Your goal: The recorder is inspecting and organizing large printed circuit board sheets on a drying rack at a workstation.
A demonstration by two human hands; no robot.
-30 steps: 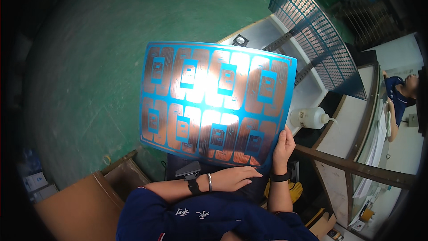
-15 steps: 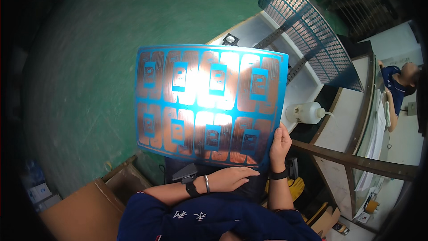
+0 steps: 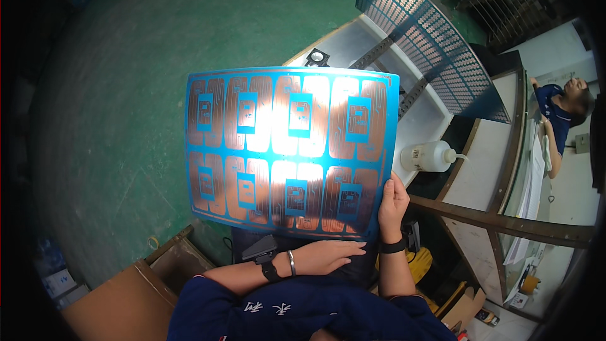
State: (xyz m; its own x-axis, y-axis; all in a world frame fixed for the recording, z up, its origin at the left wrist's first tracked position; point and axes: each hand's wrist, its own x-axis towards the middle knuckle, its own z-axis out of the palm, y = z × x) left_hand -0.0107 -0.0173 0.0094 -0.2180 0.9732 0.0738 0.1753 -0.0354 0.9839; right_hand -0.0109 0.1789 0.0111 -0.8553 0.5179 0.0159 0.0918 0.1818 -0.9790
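A large blue circuit board panel [image 3: 278, 155] with rows of copper trace patterns stands tilted in front of me, a bright glare across its middle. My right hand [image 3: 392, 207] grips it at the lower right edge; the thumb lies along the edge, and the other fingers are partly hidden. Just below the panel's bottom edge, my left hand [image 3: 329, 256] lies flat across my lap with its fingers stretched out. It holds nothing. A strapped black device [image 3: 260, 249] and a metal bangle sit on the left wrist.
To the right lies a white squeeze bottle [image 3: 430, 156] beside a pale tray-like bench [image 3: 426, 132]. Another copper-patterned panel [image 3: 435, 44] leans upright there. A black-framed round lens [image 3: 317, 57] stands behind my panel. Cardboard boxes [image 3: 120, 300] are at lower left; a co-worker [image 3: 557, 110] is at far right.
The panel has tipped slightly, its top edge now lower in the picture. The surroundings have shifted a little left as the view moved. My right hand keeps its grip; the left stays flat.
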